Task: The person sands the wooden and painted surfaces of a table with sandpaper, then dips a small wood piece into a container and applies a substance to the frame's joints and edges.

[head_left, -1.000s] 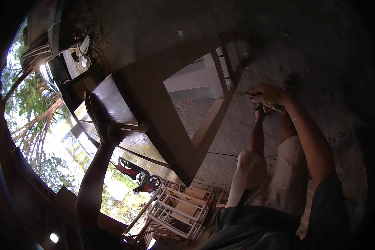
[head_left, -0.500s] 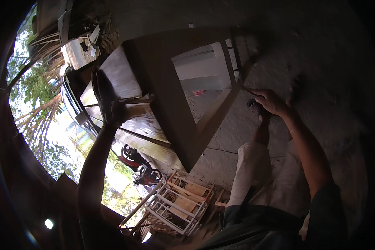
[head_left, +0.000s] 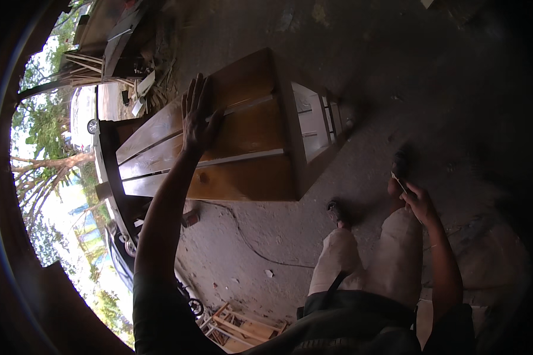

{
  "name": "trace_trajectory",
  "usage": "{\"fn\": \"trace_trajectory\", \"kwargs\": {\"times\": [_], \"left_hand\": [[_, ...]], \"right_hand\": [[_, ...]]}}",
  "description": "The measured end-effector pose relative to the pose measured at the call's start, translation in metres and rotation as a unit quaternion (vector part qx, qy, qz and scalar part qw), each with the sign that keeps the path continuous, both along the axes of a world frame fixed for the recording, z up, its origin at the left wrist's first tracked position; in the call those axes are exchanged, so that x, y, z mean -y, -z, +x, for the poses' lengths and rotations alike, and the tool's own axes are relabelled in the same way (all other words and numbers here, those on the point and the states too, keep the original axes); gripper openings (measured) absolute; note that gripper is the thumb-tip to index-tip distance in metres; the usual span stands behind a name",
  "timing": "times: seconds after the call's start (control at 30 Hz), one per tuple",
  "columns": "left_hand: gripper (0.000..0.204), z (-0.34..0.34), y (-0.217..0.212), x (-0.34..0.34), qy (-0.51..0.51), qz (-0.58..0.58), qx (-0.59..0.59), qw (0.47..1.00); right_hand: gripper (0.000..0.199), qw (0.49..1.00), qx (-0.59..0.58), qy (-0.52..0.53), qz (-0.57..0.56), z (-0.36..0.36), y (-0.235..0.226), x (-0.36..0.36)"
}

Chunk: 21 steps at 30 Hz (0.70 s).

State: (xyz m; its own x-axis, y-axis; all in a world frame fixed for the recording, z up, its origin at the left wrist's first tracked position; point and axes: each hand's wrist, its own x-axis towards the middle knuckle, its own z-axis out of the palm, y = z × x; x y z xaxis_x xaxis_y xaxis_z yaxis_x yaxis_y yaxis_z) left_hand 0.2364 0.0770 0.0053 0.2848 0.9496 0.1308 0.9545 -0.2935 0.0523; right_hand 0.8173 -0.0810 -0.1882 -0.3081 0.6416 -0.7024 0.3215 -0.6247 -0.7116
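Observation:
My left hand (head_left: 199, 121) lies with its fingers stretched out on the slatted face of a wooden furniture piece (head_left: 243, 180). Its brown boards have a sheen, with pale gaps between them. An open frame (head_left: 291, 127) at its right end lets the pale inside show. Well apart from the wood, over my right leg, my right hand (head_left: 419, 204) is closed round a thin stick-like tool (head_left: 399, 182). That tool's slim end points up and left, and its exact kind is too small to make out.
A dark cable (head_left: 238, 228) curves over the grey concrete floor (head_left: 260, 234) below the furniture. Wooden frames (head_left: 243, 328) are stacked at the bottom. Scrap wood (head_left: 143, 92) is heaped at the upper left, and a vehicle (head_left: 119, 260) stands outside at the left.
The furniture piece has turned, bringing its brown slats into view. My left hand has shifted right onto the boards. My right hand has moved down and right, away from the frame's corner.

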Motion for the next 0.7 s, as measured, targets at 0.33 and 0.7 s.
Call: {"fn": "trace_trajectory", "kwargs": {"times": [0.33,0.7], "left_hand": [[0.091,0.059,0.006,0.125,-0.265,0.016,0.053,0.963],[0.085,0.044,0.001,0.278,-0.085,0.012,0.034,0.996]], "right_hand": [[0.051,0.982,0.052,0.156,0.089,-0.033,-0.134,0.170],[0.044,0.983,0.069,0.106,0.136,-0.063,-0.215,0.251]]}}
